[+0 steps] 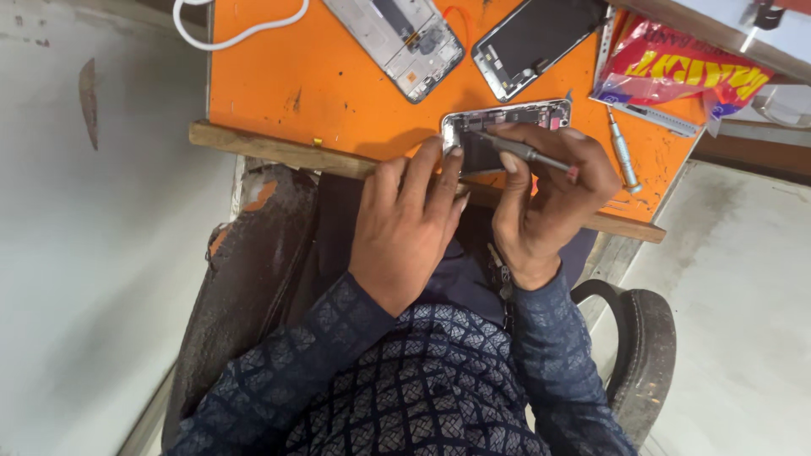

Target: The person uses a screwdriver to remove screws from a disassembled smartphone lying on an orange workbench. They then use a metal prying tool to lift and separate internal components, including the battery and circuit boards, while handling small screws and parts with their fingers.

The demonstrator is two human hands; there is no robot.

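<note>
Our left hand presses fingertips on the opened silver phone chassis at the orange bench edge; our right hand pinches a slim grey metal screwdriver over it. Slipping could gouge components or drop the phone.

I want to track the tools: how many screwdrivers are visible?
2. One screwdriver is held in the right hand, over the opened phone; a second screwdriver lies on the orange table. Others may be hidden.
</note>
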